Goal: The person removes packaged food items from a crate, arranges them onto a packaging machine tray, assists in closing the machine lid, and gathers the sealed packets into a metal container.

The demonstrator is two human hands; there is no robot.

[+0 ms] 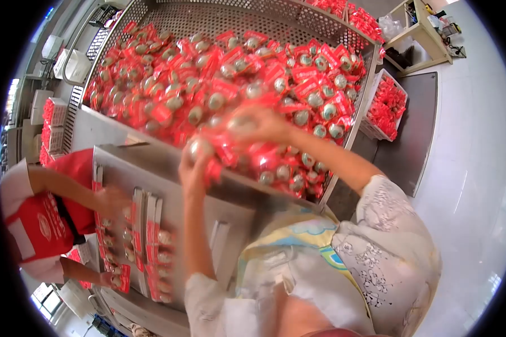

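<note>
A large perforated metal bin (202, 17) is filled with packaged eggs (168, 84), pale round shapes in red and clear packets. At the bin's near edge, my left hand (192, 171) has its fingers closed around a packaged egg (201, 149), with red wrapping hanging beside it. My right hand (261, 124) is just to the right, over the heap, its fingers curled on another packaged egg (242, 124). Both hands are smeared by motion, so the exact finger positions are unclear.
Left of me, a co-worker in a red apron (42, 224) handles packets at a metal table (202, 247) holding rows of packaged eggs in long trays (152, 219). A white crate (402, 92) of red packets stands right of the bin, near a wooden table (427, 33).
</note>
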